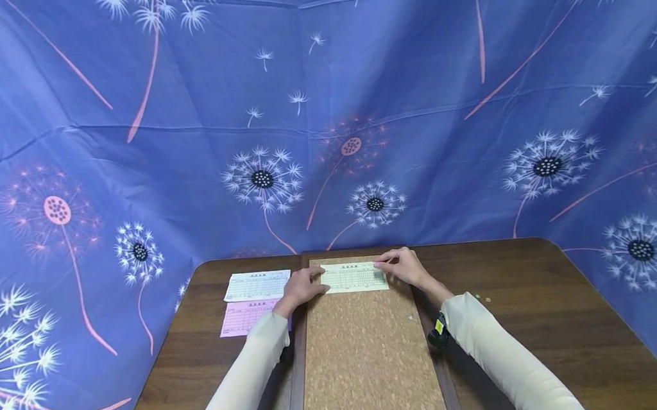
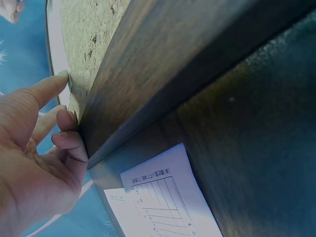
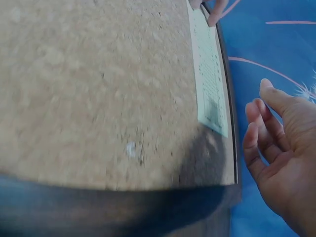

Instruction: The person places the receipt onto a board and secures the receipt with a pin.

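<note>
While both hands sit at the far end of the cork board (image 1: 369, 350), the left hand (image 1: 302, 287) lays near-straight fingers (image 2: 47, 89) on the left edge of the pale green form (image 1: 354, 277), gripping nothing. The right hand (image 1: 405, 264) has fingers (image 3: 261, 128) loosely bent at the form's right end; pinch or mere touch, cannot tell. The form lies flat across the board's top. Left of the board, a white form (image 1: 257, 285) and a pink form (image 1: 247, 317) lie on the dark wooden worktop (image 1: 546, 316).
</note>
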`<state>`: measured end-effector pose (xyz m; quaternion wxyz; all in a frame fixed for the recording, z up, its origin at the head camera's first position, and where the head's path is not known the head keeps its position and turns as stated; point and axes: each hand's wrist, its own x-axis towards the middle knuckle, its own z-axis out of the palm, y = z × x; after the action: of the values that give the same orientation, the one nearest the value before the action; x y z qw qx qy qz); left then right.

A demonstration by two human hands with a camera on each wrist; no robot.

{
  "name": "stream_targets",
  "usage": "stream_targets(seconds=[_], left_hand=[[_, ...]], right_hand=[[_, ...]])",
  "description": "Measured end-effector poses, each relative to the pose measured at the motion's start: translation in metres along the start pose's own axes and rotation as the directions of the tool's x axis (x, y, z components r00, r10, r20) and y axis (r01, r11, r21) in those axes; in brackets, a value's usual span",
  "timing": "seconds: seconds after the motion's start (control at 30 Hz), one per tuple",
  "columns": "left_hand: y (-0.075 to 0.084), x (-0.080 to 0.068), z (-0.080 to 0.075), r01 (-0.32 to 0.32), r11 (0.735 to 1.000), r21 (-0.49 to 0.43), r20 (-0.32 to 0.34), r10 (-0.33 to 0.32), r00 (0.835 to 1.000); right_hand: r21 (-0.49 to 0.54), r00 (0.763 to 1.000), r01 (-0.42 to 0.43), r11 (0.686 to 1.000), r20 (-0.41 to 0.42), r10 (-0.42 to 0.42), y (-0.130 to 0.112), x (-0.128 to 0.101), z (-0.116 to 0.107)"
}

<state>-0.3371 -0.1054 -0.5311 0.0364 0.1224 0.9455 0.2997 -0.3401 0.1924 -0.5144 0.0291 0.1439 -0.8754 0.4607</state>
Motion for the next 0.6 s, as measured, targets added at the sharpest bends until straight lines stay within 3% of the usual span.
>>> stream_targets(seconds=[0.27,0.5,0.6], left_hand=[[0.004,-0.002,-0.006,-0.015,1.0,0.021,-0.01,0.015,1.0],[0.001,0.001,0.0,0.004,1.0,0.009,-0.009,-0.004,1.0],[0.0,0.003,0.003,0.024,0.999,0.023,-0.012,-0.024,1.0]], right_hand=[[-0.098,0.994,-0.028,0.995,-0.107,0.017,-0.008,0.013,0.031],[-0.022,0.981,-0.071,0.997,-0.183,0.066,-0.014,0.021,0.057],[-0.036,0.969,-0.12,0.992,-0.22,0.109,-0.015,0.024,0.067]])
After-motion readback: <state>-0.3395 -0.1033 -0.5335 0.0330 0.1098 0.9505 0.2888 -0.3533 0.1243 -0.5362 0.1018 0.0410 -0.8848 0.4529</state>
